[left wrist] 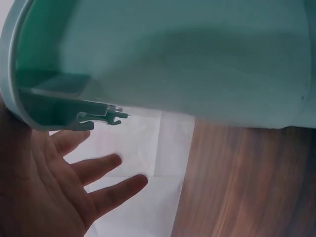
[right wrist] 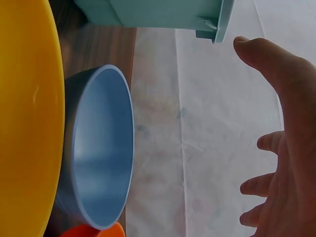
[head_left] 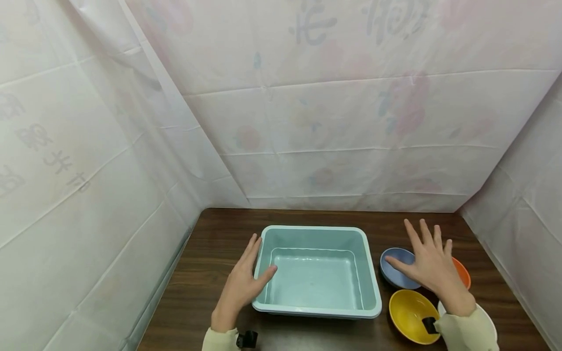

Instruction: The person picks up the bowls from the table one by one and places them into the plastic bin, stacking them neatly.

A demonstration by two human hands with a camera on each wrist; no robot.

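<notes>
Tub (head_left: 313, 280) and bowls (head_left: 409, 314) on brown table (head_left: 195, 278)

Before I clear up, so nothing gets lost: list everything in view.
Table: 1, brown, underneath
Tub: 1, pale teal, mid-table
Blue bowl: 1, blue, right of tub
Yellow bowl: 1, yellow, nearer than blue
Orange bowl: 1, orange, right of blue
White dish: 1, white, right of yellow
Sheeting: count unclear, white, behind and beside table
Sleeves: 2, pale yellow, lower edge
Wrist devices: 2, black, by sleeves
Left hand: 1, at tub's left rim
Right hand: 1, above bowls
</notes>
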